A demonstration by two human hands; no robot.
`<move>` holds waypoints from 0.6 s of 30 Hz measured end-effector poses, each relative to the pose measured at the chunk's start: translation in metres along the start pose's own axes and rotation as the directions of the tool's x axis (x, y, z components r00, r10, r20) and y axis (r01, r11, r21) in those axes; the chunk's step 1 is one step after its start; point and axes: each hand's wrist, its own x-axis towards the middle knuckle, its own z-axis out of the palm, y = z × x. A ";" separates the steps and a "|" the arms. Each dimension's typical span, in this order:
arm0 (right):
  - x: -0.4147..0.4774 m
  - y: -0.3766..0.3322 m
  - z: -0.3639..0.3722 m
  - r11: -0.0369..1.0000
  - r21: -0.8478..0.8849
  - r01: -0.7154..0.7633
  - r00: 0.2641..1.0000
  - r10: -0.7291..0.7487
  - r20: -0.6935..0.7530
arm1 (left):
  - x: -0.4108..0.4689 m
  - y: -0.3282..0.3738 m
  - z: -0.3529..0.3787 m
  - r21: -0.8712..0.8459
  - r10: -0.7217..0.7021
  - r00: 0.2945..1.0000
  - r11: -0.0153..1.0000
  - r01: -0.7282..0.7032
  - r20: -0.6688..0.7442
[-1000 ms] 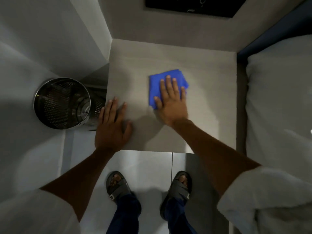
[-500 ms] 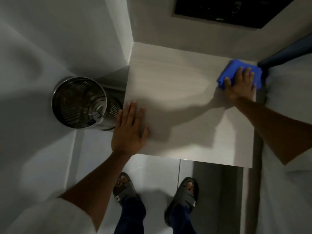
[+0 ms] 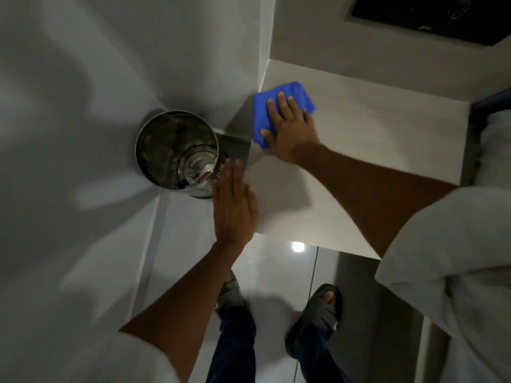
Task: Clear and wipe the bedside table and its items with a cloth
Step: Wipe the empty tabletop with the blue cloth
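The beige top of the bedside table (image 3: 373, 139) carries nothing but a folded blue cloth (image 3: 261, 117), which lies at its far left edge near the wall corner. My right hand (image 3: 290, 131) presses flat on the cloth, fingers spread over it. My left hand (image 3: 233, 205) is flat and open at the table's near left corner, fingers together and slightly blurred, holding nothing.
A shiny perforated metal bin (image 3: 177, 158) with some rubbish inside stands on the floor just left of the table. White bedding (image 3: 495, 150) borders the table on the right. A dark panel (image 3: 431, 17) sits in the wall behind. My sandalled feet (image 3: 318, 313) stand on glossy tiles.
My right hand has swept the blue cloth from the far right corner across to the far left edge. My left hand has stayed at the near left corner, fingers drawn closer together.
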 end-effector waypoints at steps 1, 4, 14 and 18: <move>-0.013 -0.008 0.007 1.000 0.007 0.017 1.000 -0.017 0.000 | -0.011 -0.006 -0.005 -0.010 -0.066 0.998 0.998 0.066 0.024; -0.061 -0.028 0.032 0.996 0.017 0.083 0.997 -0.083 0.000 | -0.041 -0.014 -0.018 -0.051 -0.192 0.973 0.978 0.200 0.129; -0.199 -0.011 0.075 0.883 0.468 0.012 1.000 -0.016 0.006 | -0.054 0.044 -0.034 -0.017 -0.215 0.963 0.975 0.221 0.161; -0.214 -0.002 0.048 0.180 0.942 -0.283 0.928 0.299 0.221 | -0.066 0.068 -0.034 -0.215 -0.280 0.930 0.919 0.331 0.237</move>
